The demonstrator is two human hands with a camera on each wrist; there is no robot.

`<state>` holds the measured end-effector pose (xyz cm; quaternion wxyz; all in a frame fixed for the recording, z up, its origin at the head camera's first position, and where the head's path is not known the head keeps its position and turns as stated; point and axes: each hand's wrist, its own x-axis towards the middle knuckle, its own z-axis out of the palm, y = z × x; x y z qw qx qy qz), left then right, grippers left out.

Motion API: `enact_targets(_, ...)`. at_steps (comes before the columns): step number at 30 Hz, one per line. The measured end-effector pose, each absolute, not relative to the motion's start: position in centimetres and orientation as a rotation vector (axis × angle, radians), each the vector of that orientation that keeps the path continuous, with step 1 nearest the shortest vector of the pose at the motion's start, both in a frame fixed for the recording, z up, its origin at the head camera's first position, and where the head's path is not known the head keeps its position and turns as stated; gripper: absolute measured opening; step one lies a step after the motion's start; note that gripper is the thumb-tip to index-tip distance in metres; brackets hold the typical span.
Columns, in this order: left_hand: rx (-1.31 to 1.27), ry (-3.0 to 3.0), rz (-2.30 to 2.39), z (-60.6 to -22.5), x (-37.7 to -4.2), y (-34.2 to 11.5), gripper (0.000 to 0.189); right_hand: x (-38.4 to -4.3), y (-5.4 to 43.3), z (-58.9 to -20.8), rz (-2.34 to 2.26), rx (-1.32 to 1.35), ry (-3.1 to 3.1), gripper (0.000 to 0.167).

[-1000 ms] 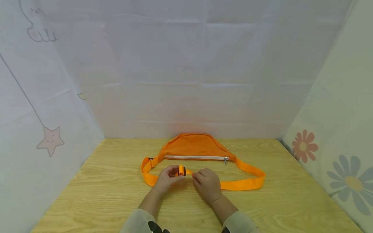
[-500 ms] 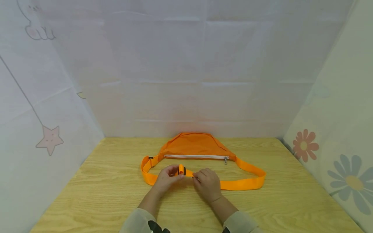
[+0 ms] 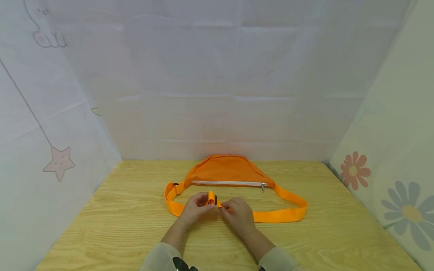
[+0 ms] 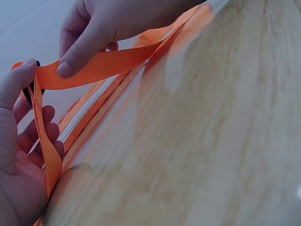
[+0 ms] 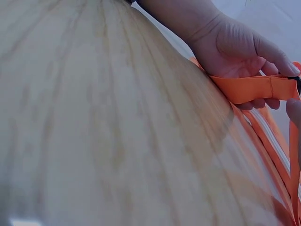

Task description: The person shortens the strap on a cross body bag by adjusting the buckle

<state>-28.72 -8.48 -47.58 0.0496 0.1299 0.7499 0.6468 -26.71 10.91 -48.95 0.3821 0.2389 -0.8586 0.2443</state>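
An orange waist bag [image 3: 228, 171] lies on the table, its strap [image 3: 281, 216] looping toward me. My left hand [image 3: 193, 211] pinches a black strap buckle [image 3: 215, 200] between thumb and fingers; orange webbing bulges up through it in a small loop. In the left wrist view, part of the strap crosses the left palm below the buckle [image 4: 29, 93]. My right hand [image 3: 240, 217] pinches the strap just right of the buckle. Its thumb [image 4: 70, 66] lies on the flat webbing in the left wrist view. Only a thumb of the right hand [image 5: 295, 113] shows in the right wrist view.
The bag has a white zipper [image 3: 228, 183] with a metal pull [image 3: 262, 187]. A second black strap buckle [image 3: 175, 184] sits at its left. Wooden tabletop [image 3: 112, 222] surrounds everything. Printed sheets [image 3: 217, 90] stand behind and on both sides.
My right hand has shifted slightly left toward the buckle, and less strap shows between the hands. The right side of the strap has moved a little left with it. My left hand holds nearly still.
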Motion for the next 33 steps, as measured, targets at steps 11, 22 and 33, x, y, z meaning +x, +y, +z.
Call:
enact_targets(11,0.495,2.230,2.057,-47.7,-28.5,-8.9,0.050,-26.4,11.7,-48.7,0.587,0.650,-2.197,0.013)
enact_targets(22,0.410,2.282,1.969,-47.8,-28.8,-8.2,0.042,-26.5,10.6,-48.7,0.621,0.672,-2.075,0.015)
enact_targets(33,0.372,2.273,1.991,-48.0,-28.9,-8.3,0.040,-26.4,10.3,-48.7,0.608,0.693,-2.106,0.021)
